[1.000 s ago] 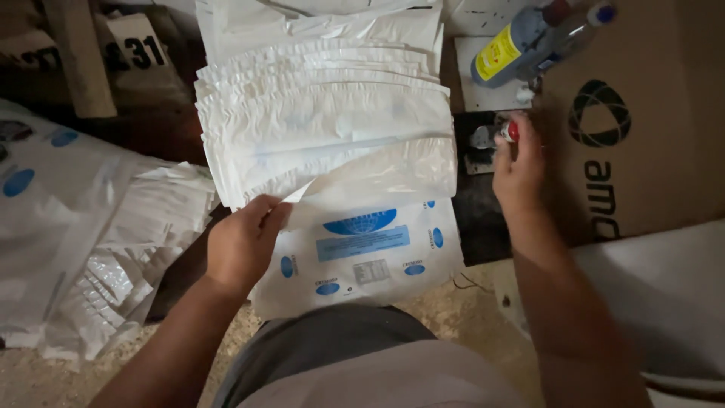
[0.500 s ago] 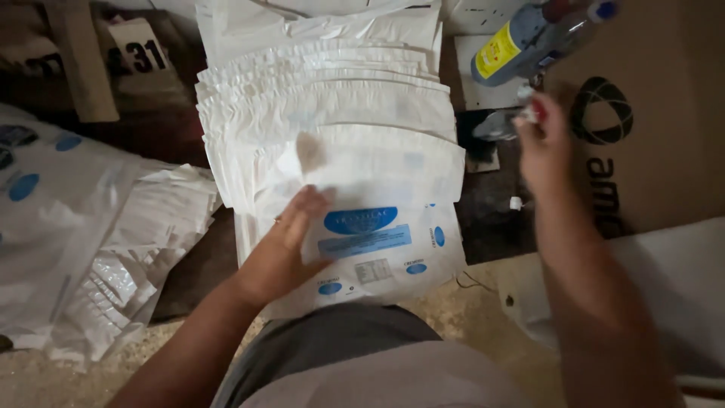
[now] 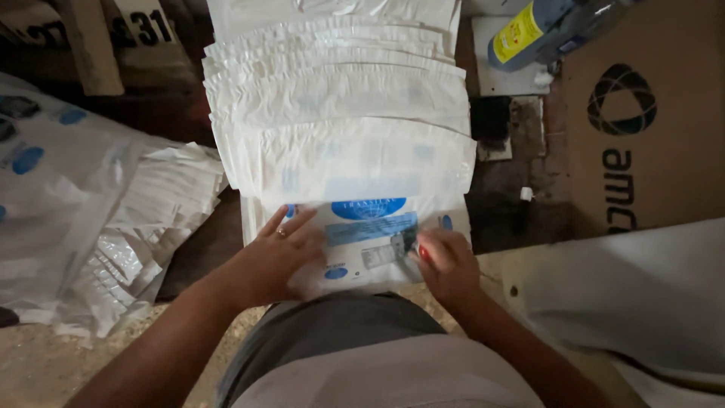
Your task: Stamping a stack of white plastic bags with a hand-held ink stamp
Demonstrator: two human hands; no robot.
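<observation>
While both hands rest on it, the nearest bag (image 3: pixel 370 242), white with blue print, lies flat at the near end of a long row of overlapped white bags (image 3: pixel 340 113) that runs away toward the far side. The left hand (image 3: pixel 276 253) is spread, palm down, fingers fanned over the bag's near left part, a ring on one finger. The right hand (image 3: pixel 445 261) sits on the bag's near right part with its fingers curled, and something small and red (image 3: pixel 424 255) shows at the fingertips; whether the hand pinches it or it is a painted nail cannot be told. Only the near strip of this bag shows, since the next bag in the row covers its far part.

Left of the row, a heap of white bags with blue spots (image 3: pixel 68 219) lies crumpled on the floor. Far right, a blue bottle with a yellow label (image 3: pixel 540 30) lies on its side, just beside a white card (image 3: pixel 513 72). Right of that stands a brown cardboard box (image 3: pixel 649 113), and a white sheet (image 3: pixel 627 295) covers the near right corner. A small white bit (image 3: pixel 526 193) lies on the dark floor between the row and the box.
</observation>
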